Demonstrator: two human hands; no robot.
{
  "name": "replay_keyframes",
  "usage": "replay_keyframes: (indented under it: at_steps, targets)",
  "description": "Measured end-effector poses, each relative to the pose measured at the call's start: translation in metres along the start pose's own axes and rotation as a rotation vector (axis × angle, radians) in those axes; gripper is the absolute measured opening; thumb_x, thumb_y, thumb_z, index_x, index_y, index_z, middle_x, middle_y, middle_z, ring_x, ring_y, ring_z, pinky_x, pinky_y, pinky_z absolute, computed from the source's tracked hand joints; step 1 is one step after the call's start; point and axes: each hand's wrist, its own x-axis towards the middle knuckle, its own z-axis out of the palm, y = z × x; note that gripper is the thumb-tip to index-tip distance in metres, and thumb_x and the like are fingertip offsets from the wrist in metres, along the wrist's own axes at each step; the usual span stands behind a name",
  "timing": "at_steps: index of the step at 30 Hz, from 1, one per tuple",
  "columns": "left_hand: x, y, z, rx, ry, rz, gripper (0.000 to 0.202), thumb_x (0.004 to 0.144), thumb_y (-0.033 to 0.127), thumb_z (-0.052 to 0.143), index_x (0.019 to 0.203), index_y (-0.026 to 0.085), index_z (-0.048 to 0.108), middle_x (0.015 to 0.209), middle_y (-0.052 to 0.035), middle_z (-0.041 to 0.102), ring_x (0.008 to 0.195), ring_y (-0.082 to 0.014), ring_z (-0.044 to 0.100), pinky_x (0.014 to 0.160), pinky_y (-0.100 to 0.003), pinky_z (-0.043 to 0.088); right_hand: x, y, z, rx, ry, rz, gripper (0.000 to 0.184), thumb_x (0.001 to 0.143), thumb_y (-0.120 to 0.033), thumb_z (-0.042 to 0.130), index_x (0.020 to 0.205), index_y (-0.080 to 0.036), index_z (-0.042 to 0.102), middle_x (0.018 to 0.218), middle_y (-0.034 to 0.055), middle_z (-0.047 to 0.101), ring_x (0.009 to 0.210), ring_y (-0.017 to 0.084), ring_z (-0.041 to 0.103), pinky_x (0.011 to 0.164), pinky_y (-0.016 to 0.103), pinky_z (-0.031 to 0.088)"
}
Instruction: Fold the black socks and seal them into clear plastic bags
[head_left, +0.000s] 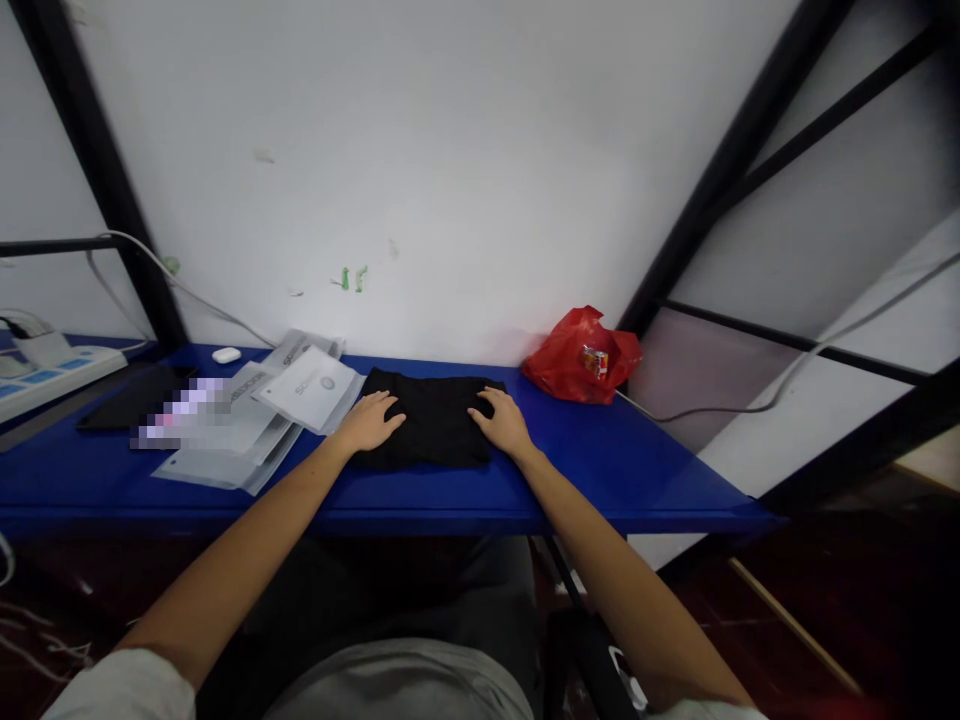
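A folded black cloth point(439, 425), perhaps a garment, lies flat near the front of the blue table point(600, 470). On its left end rests my left hand point(370, 422), fingers stretched out. My right hand point(502, 420) lies on the opposite end, its fingers likewise spread. Neither hand grips the cloth. Just left of the cloth are several frosted plastic bags point(311, 388) with printed lettering, overlapping in a loose pile.
A red plastic bag point(574, 355) sits at the back right. Farther left are a small white case point(226, 355), a black flat object point(127, 400) and a white power strip point(60, 380). Black metal posts point(697, 220) and a wall bound the table.
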Motion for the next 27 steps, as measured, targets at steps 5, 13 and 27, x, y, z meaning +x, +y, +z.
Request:
replay_keyframes:
  at_steps: [5,13,27]
  targets:
    - [-0.006,0.005,-0.009,0.055,0.142,0.135,0.041,0.087,0.029,0.049,0.123,0.011,0.053,0.132,-0.0132,0.051,0.123,-0.0258,0.044,0.103,-0.035,0.033,-0.012,-0.024,-0.018,0.073,0.100,-0.115,0.015,0.083,-0.027,0.053,0.082,-0.020,0.066,0.113,0.0107,0.063,0.109,0.024,0.055,0.095,0.044,0.043]
    - [-0.049,0.021,-0.038,0.014,-0.043,0.219,0.032,0.088,0.041,0.047,0.103,0.018,0.063,0.093,-0.0058,0.063,0.087,-0.0199,0.058,0.077,-0.031,0.044,-0.049,-0.054,-0.042,0.080,-0.283,-0.298,0.023,0.079,-0.042,0.063,0.086,-0.021,0.066,0.126,0.0115,0.058,0.120,0.026,0.050,0.102,0.046,0.038]
    - [-0.079,0.017,-0.047,0.250,-0.145,0.263,0.040,0.078,0.004,0.041,0.113,0.016,0.057,0.110,-0.0086,0.061,0.100,-0.0210,0.057,0.088,-0.033,0.042,-0.058,-0.041,-0.053,-0.080,-0.299,-0.288,0.025,0.077,-0.013,0.053,0.099,-0.020,0.064,0.127,0.0094,0.058,0.126,0.026,0.045,0.107,0.053,0.031]
